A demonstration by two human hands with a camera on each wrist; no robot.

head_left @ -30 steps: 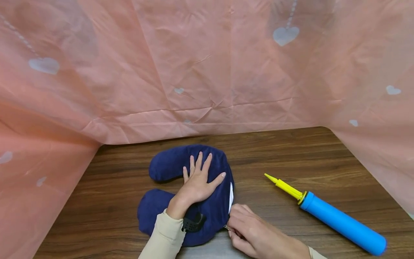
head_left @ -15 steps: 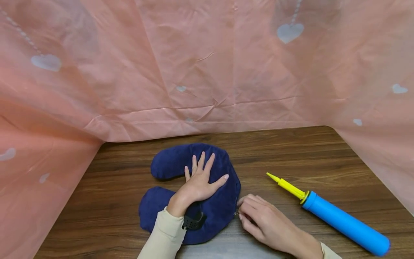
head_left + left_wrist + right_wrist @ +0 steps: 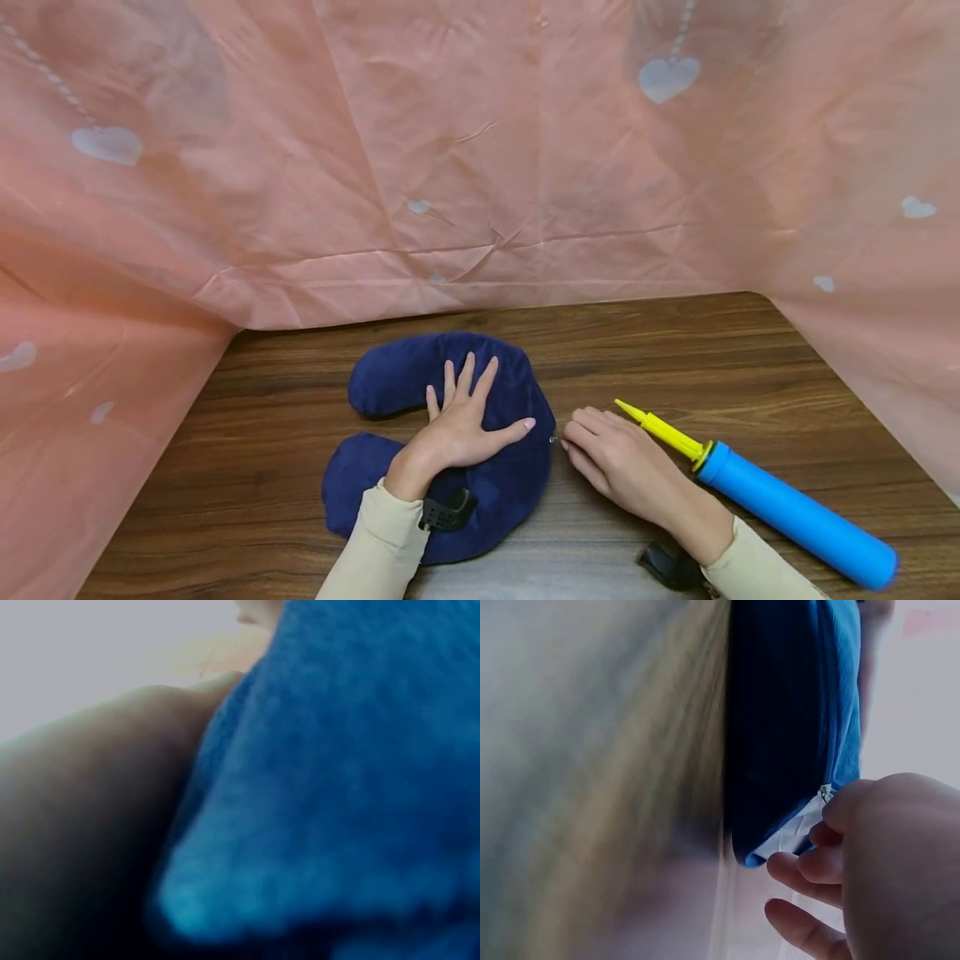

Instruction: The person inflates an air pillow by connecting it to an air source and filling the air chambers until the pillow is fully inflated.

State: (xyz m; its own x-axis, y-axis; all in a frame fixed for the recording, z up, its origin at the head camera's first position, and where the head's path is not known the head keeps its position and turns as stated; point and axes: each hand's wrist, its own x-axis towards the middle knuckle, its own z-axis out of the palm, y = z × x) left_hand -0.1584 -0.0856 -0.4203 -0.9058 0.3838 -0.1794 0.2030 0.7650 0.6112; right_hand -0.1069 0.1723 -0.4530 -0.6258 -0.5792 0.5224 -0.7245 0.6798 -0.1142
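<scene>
A navy-blue U-shaped neck pillow [image 3: 517, 487] lies on the table, its two ends toward the left. My left hand [image 3: 457, 429] rests on it with fingers spread. At the pillow's right edge, my right hand [image 3: 618, 462] pinches the pull of a small metal zipper slider [image 3: 826, 793] between thumb and index finger; the other fingers are loosely bent. In the right wrist view, white lining [image 3: 787, 834] shows in the gap on one side of the slider, while the seam on the other side is closed. Blurred blue fabric [image 3: 337, 765] fills much of the left wrist view.
To the right lies a blue hand pump [image 3: 795, 512] with a yellow nozzle [image 3: 667, 435], close to my right forearm. A pink cloth with hearts [image 3: 480, 167] hangs around the back and sides of the wooden table [image 3: 637, 342].
My right hand has slid the zipper away from me along the pillow's right edge. The white strip seen earlier in the head view is now hidden there. My left hand has stayed on the pillow.
</scene>
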